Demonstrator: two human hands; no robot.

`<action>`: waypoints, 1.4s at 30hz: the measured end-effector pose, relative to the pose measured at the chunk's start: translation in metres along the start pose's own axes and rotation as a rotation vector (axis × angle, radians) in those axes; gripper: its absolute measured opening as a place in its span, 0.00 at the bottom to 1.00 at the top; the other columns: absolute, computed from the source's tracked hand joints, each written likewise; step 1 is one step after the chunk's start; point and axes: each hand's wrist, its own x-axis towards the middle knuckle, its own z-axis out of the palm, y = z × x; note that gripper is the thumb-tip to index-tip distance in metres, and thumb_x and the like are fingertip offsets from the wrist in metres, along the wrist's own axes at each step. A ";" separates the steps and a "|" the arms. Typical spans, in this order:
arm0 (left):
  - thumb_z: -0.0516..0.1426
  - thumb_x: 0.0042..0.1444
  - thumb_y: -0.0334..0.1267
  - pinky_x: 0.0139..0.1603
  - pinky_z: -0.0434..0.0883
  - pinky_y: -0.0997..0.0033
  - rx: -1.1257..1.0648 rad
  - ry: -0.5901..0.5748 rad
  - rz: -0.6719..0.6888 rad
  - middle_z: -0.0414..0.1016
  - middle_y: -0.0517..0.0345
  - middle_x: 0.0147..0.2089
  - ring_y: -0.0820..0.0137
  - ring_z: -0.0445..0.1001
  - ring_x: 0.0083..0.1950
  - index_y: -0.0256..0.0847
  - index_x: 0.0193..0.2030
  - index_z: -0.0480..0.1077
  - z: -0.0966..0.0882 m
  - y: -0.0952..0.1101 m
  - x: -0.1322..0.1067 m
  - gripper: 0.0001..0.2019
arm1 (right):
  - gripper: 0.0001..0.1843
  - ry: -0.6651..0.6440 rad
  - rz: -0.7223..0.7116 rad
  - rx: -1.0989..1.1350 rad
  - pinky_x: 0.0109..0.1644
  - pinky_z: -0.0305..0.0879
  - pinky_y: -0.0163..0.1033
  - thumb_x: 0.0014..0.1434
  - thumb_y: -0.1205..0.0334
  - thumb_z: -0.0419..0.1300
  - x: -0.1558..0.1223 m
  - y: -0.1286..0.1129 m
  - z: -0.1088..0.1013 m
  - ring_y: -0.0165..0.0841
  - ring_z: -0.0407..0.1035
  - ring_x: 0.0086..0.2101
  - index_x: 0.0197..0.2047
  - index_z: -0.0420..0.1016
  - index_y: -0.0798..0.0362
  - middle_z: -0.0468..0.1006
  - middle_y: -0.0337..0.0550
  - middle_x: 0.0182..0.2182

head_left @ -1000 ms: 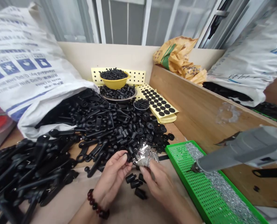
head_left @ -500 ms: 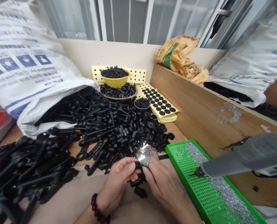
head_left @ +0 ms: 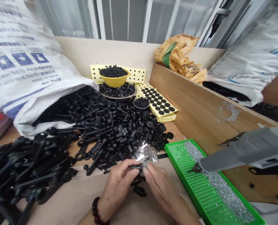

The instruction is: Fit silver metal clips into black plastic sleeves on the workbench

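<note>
My left hand (head_left: 120, 179), with a dark bead bracelet (head_left: 96, 211) at its wrist, pinches a small black plastic cylinder (head_left: 135, 167) between thumb and fingers. The fingertips of my right hand (head_left: 161, 184) are closed against the cylinder's right end. Something small and greyish shows at those fingertips, too little of it visible to name. Just beyond both hands lies a pile of shiny flat metal pieces (head_left: 145, 152). Loose black cylinders (head_left: 139, 191) rest on the work surface below the hands.
Black plastic handles (head_left: 96, 120) spill from a white sack (head_left: 19, 72). More handles (head_left: 19, 175) heap at left. Right of my hands, a green tray (head_left: 179, 167) holds small screws (head_left: 225, 190), with a grey power screwdriver (head_left: 241, 153) above it. A yellow bowl (head_left: 115, 82) stands behind.
Both hands stay together around the black cylinder, which shows more clearly between the fingertips now. My right fingertips have shifted slightly at its end. The whole view has moved a little.
</note>
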 end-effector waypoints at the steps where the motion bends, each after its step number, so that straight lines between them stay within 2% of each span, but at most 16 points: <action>1: 0.55 0.53 0.35 0.37 0.66 0.74 0.058 0.002 0.064 0.76 0.58 0.33 0.69 0.71 0.35 0.41 0.37 0.74 -0.001 0.001 0.000 0.07 | 0.13 0.002 0.004 0.020 0.27 0.57 0.33 0.65 0.66 0.40 -0.001 -0.001 0.001 0.28 0.64 0.23 0.29 0.57 0.50 0.68 0.35 0.23; 3: 0.54 0.54 0.35 0.39 0.66 0.74 0.132 -0.016 0.148 0.77 0.58 0.35 0.69 0.72 0.37 0.42 0.37 0.74 -0.002 0.004 -0.001 0.07 | 0.13 0.028 -0.008 0.020 0.26 0.57 0.33 0.65 0.66 0.40 -0.002 -0.002 0.002 0.28 0.64 0.23 0.29 0.57 0.50 0.68 0.35 0.23; 5: 0.54 0.55 0.34 0.39 0.66 0.74 0.156 -0.039 0.153 0.77 0.58 0.35 0.69 0.72 0.36 0.42 0.37 0.74 -0.003 0.007 0.000 0.08 | 0.13 0.078 -0.055 -0.047 0.26 0.57 0.34 0.64 0.67 0.40 -0.002 -0.002 0.002 0.29 0.63 0.22 0.29 0.57 0.50 0.67 0.36 0.22; 7: 0.54 0.54 0.35 0.35 0.66 0.74 0.113 -0.061 0.076 0.76 0.58 0.32 0.70 0.71 0.32 0.41 0.36 0.74 -0.003 0.009 0.001 0.07 | 0.13 0.109 -0.142 -0.162 0.28 0.59 0.35 0.63 0.69 0.39 -0.001 0.001 0.001 0.31 0.64 0.24 0.30 0.59 0.51 0.67 0.38 0.24; 12: 0.57 0.48 0.41 0.25 0.63 0.77 -0.191 -0.123 -0.230 0.71 0.59 0.22 0.74 0.65 0.23 0.35 0.33 0.73 -0.001 0.008 0.004 0.11 | 0.11 0.098 -0.354 -0.366 0.34 0.62 0.41 0.60 0.73 0.41 -0.003 0.011 -0.001 0.35 0.62 0.29 0.32 0.61 0.53 0.68 0.44 0.27; 17: 0.58 0.48 0.43 0.23 0.61 0.77 -0.229 -0.129 -0.274 0.70 0.59 0.21 0.76 0.63 0.21 0.33 0.31 0.73 0.001 0.006 0.004 0.13 | 0.11 0.096 -0.334 -0.282 0.34 0.63 0.41 0.60 0.72 0.41 -0.004 0.011 0.001 0.35 0.63 0.29 0.32 0.62 0.54 0.69 0.45 0.27; 21: 0.57 0.50 0.40 0.27 0.64 0.76 -0.139 -0.077 -0.211 0.72 0.59 0.25 0.73 0.66 0.25 0.36 0.34 0.73 0.001 0.006 0.001 0.09 | 0.14 0.037 -0.121 -0.043 0.31 0.63 0.36 0.64 0.68 0.39 -0.005 0.004 0.004 0.32 0.65 0.26 0.33 0.62 0.53 0.69 0.41 0.25; 24: 0.56 0.52 0.37 0.32 0.66 0.75 0.043 -0.104 -0.054 0.75 0.58 0.30 0.70 0.70 0.30 0.40 0.35 0.74 -0.002 0.009 -0.001 0.07 | 0.15 -0.019 0.017 0.100 0.30 0.63 0.34 0.66 0.64 0.38 -0.008 -0.002 0.003 0.30 0.65 0.25 0.33 0.62 0.51 0.68 0.38 0.24; 27: 0.54 0.55 0.34 0.38 0.66 0.74 0.203 -0.134 0.118 0.77 0.58 0.34 0.68 0.72 0.35 0.43 0.37 0.74 -0.005 0.013 -0.003 0.07 | 0.15 -0.036 0.054 0.144 0.32 0.64 0.34 0.66 0.63 0.37 -0.010 -0.004 0.002 0.30 0.65 0.26 0.33 0.62 0.50 0.68 0.38 0.24; 30: 0.53 0.55 0.33 0.40 0.66 0.74 0.248 -0.155 0.162 0.77 0.58 0.36 0.68 0.72 0.36 0.43 0.37 0.74 -0.007 0.014 -0.004 0.08 | 0.14 -0.003 -0.020 0.065 0.31 0.64 0.35 0.65 0.65 0.38 -0.011 -0.001 0.004 0.31 0.64 0.26 0.32 0.60 0.51 0.67 0.39 0.24; 33: 0.55 0.54 0.36 0.33 0.66 0.75 0.155 -0.143 0.044 0.74 0.58 0.29 0.70 0.70 0.30 0.41 0.35 0.74 -0.007 0.011 -0.004 0.07 | 0.12 0.068 -0.195 -0.100 0.34 0.64 0.39 0.62 0.70 0.40 -0.011 0.003 0.008 0.33 0.64 0.29 0.33 0.61 0.53 0.69 0.43 0.26; 36: 0.56 0.51 0.40 0.26 0.63 0.76 -0.038 -0.156 -0.124 0.70 0.60 0.23 0.73 0.65 0.24 0.37 0.33 0.74 -0.007 0.009 -0.004 0.09 | 0.12 0.103 -0.331 -0.227 0.35 0.64 0.42 0.61 0.72 0.40 -0.011 0.005 0.009 0.35 0.63 0.31 0.32 0.62 0.54 0.69 0.46 0.27; 39: 0.58 0.49 0.45 0.24 0.62 0.76 -0.172 -0.172 -0.218 0.70 0.59 0.23 0.75 0.64 0.22 0.35 0.33 0.74 -0.008 0.008 -0.004 0.14 | 0.14 0.062 -0.382 -0.314 0.32 0.62 0.42 0.60 0.72 0.40 -0.010 0.004 0.004 0.35 0.60 0.29 0.29 0.62 0.54 0.67 0.45 0.26; 42: 0.59 0.48 0.48 0.23 0.60 0.77 -0.191 -0.203 -0.264 0.69 0.58 0.21 0.76 0.63 0.20 0.34 0.33 0.74 -0.009 0.008 -0.005 0.16 | 0.15 0.005 -0.376 -0.378 0.30 0.60 0.41 0.59 0.72 0.40 -0.009 0.003 -0.001 0.35 0.59 0.27 0.26 0.61 0.54 0.66 0.45 0.25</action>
